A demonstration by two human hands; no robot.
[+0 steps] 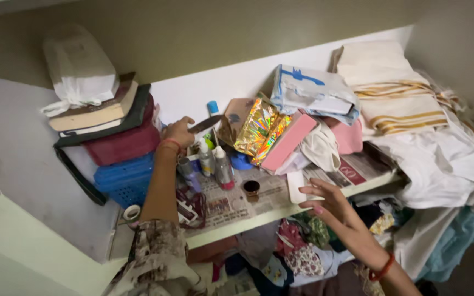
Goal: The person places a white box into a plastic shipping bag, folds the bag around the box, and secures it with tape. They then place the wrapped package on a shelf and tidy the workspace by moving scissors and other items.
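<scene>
We see a white shelf [281, 211] lined with newspaper [231, 204], and on that paper stand a few small bottles [215, 164], a small round brown-lidded jar [252, 188] and a white flat card [297, 186]. At the left a blue plastic basket [124, 181] sits on the shelf under a stack of a maroon case and books, with a roll of tape [131, 212] just beside it. To the right, folded cream cloth with gold stripes [396, 98] and loose white fabric [440, 159] lie heaped, spilling over the shelf's edge.

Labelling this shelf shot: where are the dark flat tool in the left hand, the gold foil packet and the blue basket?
dark flat tool [205, 124], head view, mid-blade.
gold foil packet [260, 131], head view, centre.
blue basket [124, 181], head view, front wall.
</scene>
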